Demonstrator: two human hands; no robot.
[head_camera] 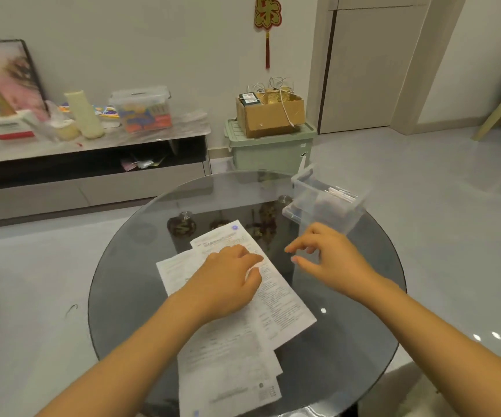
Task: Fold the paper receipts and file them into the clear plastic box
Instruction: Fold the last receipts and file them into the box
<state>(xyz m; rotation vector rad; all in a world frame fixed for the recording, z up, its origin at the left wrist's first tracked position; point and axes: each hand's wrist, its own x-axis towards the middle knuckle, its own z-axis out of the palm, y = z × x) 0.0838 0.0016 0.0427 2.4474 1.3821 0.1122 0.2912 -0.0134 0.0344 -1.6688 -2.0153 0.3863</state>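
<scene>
Glass, round, dark-tinted: table top (128,284), its rim curving clear on the left and far sides, near edge cut by the frame bottom.

Paper receipts (279,308): several printed sheets, overlapped and fanned, lying flat across the table's centre and running toward the near edge. Top sheet angled, its far corner pointing to the table's middle; its right-hand corner sits well inside the rim. Lowest sheet reaches almost to the near edge.

Left hand (225,281): palm down, resting on the upper sheets, fingers curled loosely against the paper; pressing rather than pinching, nothing gripped.

Right hand (330,260): raised just right of the receipts, fingers spread part-way with thumb and forefinger apart, holding nothing. Whether it touches the glass cannot be told.

Clear plastic box (327,206): at the far right of the table, close to the rim, just beyond the right hand. Open at the top; white folded papers stand inside toward its right end. Outline blurred.

Bare glass: a broad band on the left of the sheets, a narrower one between receipts and box, more on the right.

Beyond the table: pale floor (423,182), open on the right; green storage bin (270,152) with a cardboard box (270,115) on top; low console (92,179) along the wall.
</scene>
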